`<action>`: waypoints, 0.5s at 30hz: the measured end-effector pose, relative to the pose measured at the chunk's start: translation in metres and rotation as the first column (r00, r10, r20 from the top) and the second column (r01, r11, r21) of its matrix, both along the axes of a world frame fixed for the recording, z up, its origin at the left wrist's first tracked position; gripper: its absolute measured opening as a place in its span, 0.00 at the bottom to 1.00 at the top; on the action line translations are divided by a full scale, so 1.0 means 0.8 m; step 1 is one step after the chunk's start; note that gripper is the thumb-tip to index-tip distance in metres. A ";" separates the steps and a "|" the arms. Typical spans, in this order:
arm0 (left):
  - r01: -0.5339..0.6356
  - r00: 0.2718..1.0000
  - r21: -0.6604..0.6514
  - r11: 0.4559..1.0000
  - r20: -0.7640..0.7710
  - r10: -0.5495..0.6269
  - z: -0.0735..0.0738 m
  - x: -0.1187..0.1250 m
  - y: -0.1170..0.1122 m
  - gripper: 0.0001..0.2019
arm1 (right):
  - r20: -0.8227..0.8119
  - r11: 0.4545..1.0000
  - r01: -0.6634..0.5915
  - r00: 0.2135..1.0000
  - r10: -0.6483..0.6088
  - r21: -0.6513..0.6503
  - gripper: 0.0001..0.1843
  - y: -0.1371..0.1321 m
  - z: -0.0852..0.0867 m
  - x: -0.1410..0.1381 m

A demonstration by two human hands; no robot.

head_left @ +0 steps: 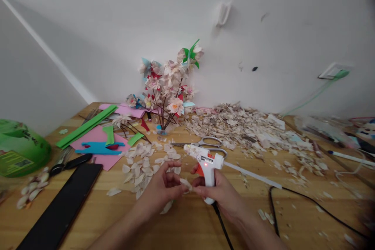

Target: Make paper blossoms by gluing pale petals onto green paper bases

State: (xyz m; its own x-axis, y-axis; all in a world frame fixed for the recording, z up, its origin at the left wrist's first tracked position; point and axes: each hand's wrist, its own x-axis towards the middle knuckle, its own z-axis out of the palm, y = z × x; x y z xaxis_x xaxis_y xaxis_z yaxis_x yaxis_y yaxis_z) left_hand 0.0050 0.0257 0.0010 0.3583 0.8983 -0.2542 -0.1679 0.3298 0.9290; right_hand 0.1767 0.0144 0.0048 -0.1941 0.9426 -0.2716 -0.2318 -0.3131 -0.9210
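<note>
My right hand (218,193) is wrapped round the grip of a white hot glue gun (205,162) with an orange trigger and a lit red lamp; its nozzle points left and up. My left hand (162,187) pinches a pale petal-shaped shell piece (186,183), and the right hand's fingertips touch that same piece. Both hands hover above the wooden table (187,222). Loose pale petals (143,164) lie scattered just beyond my left hand. The gun's black cord (222,226) runs down toward me.
A bouquet of handmade flowers (168,86) stands against the wall. Scissors (205,142) lie behind the gun. Shell scraps (249,125) heap at right. Coloured paper sheets (99,140), a black phone (58,207) and a green bag (17,148) sit at left. Cables cross the right side.
</note>
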 end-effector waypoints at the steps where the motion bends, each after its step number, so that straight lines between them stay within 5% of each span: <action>1: 0.004 1.000 -0.005 1.000 0.006 -0.004 -0.001 0.000 0.000 0.26 | 0.000 1.000 -0.003 1.000 0.003 -0.003 0.21 0.000 -0.001 0.000; 9: -0.023 1.000 0.005 1.000 -0.020 0.023 0.004 -0.005 0.000 0.26 | 0.093 0.997 -0.007 0.996 0.000 0.076 0.19 0.005 0.002 -0.001; 15: -0.021 0.989 -0.117 0.993 -0.148 0.003 0.020 0.004 -0.001 0.21 | 0.382 0.939 0.084 0.898 -0.216 0.332 0.12 -0.001 -0.014 -0.010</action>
